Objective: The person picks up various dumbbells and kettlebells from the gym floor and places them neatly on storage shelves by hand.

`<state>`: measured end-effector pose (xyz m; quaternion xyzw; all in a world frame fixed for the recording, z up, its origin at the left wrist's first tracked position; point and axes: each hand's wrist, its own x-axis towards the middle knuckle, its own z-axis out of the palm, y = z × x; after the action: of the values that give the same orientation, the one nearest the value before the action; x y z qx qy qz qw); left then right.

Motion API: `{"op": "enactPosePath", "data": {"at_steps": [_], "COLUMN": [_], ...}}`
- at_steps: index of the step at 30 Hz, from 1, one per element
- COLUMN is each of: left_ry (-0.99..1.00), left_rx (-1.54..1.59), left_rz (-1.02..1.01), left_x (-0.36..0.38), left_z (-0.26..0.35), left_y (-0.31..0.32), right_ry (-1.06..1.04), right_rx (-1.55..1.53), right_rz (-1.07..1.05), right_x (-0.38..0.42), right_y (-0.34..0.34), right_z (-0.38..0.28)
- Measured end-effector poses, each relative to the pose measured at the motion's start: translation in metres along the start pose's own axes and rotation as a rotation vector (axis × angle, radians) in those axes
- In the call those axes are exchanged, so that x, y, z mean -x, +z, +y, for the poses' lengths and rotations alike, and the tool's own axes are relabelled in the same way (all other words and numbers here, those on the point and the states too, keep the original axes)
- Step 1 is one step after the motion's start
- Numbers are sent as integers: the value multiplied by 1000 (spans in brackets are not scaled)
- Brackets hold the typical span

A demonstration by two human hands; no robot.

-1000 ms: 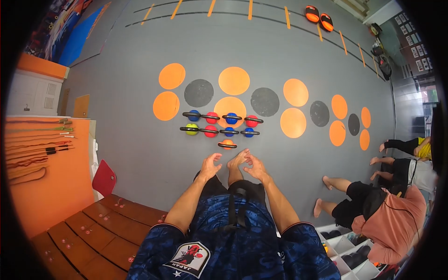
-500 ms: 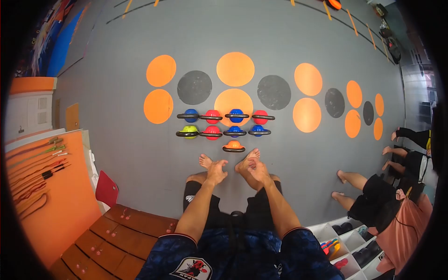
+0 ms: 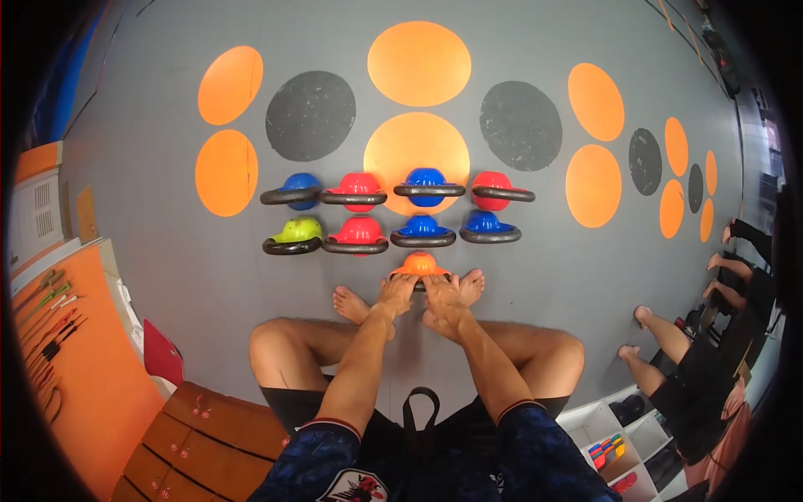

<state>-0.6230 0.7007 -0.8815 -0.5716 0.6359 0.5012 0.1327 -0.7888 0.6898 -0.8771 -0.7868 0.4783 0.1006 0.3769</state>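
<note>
Between my bare feet sits an orange kettlebell (image 3: 421,265) with a dark handle facing me. My left hand (image 3: 398,292) lies over the left part of that handle, fingers curled round it. On the handle's right part is my right hand (image 3: 442,294), also closed, its fingertips partly hidden. Just beyond stand two rows of kettlebells. The nearer row has a yellow-green kettlebell (image 3: 301,232), a red kettlebell (image 3: 360,230) and two blue ones, including a blue kettlebell (image 3: 422,226). Behind them are more red and blue ones, among them a blue kettlebell (image 3: 431,180).
Orange circles (image 3: 418,63) and dark circles (image 3: 311,115) mark the grey floor. A brown cabinet (image 3: 209,427) is at lower left, a white shelf (image 3: 585,427) at lower right. Other people's bare legs (image 3: 669,330) show at right.
I have bent down with my knees spread wider. Both hands have moved from above my feet, forward and down onto the orange kettlebell's handle. The kettlebells appear larger and nearer.
</note>
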Motion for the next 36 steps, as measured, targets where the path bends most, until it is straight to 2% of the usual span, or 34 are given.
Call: {"op": "enactPosePath", "data": {"at_steps": [1, 4, 7, 11, 18, 22, 25, 28, 29, 32, 33, 36], "left_ry": [-18, 19, 19, 62, 175, 241, 450, 511, 615, 639, 663, 721], "left_rx": [7, 132, 121, 95, 96, 6, -67, -59, -13, -38, -92, -114], "left_rz": [-52, -41, 4, -11, -43, -172, -229, -151, -16, -33, 20, -92], "left_x": [-2, -15, 11, 74, 198, 262, 295, 349, 361, 396, 403, 409], "left_z": [-3, -24, -7, 21, 104, 170, 206, 270, 277, 320, 326, 336], "left_y": [4, 30, 16, -10, -93, -142, -166, -203, -199, -220, -219, -219], "right_ry": [6, 26, -57, -33, -45, 25, 30, 45, 36, 54, 81, 162], "right_rx": [16, -8, -74, -109, -128, -167, -213, -257, -296, -271, -281, -306], "right_rz": [-71, -193, -140, -91, 64, 77, 121, 168, 191, 280, 328, 431], "right_x": [-7, -12, 8, 47, 152, 221, 273, 322, 340, 374, 385, 412], "right_y": [19, 6, -16, -32, -132, -204, -249, -291, -319, -338, -346, -346], "right_z": [8, 5, -8, -38, -120, -171, -197, -215, -225, -235, -241, -254]}}
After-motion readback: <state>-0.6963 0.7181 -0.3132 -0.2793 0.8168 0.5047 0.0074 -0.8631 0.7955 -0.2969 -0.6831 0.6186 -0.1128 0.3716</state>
